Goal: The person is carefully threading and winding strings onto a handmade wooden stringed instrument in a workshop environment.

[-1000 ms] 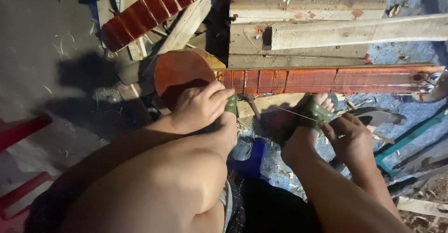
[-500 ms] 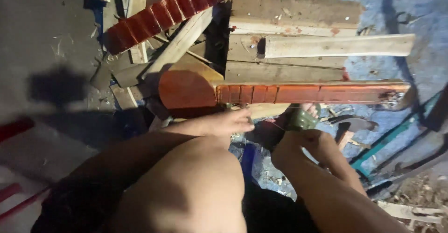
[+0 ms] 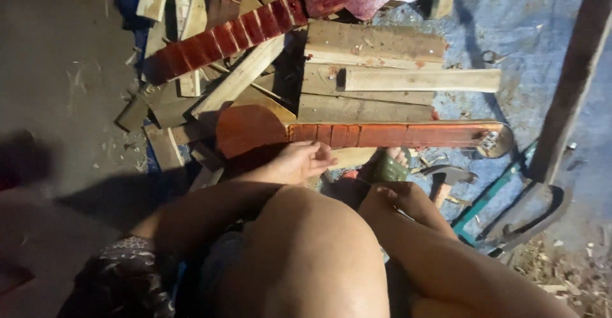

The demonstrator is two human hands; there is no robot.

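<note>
Instrument: the red-brown stringed instrument lies across the wood planks, body at 9 o'clock, headstock at 3.
Left hand: half curled under the body, gripping nothing I can see.
Right hand: curled; contents cannot be told.
Technique: I judge I should steady the body before working.
Change: my hands now sit lower, off the neck.

A long-necked wooden string instrument, stained red-brown, lies flat across a heap of rough planks. Its rounded body is at the left and its narrow neck runs straight to the right, marked by dark cross bands along its length. The far end carries a round, pale metal-looking part. The left hand rests just below the place where body meets neck, fingers spread, touching or nearly touching its lower edge.
</note>
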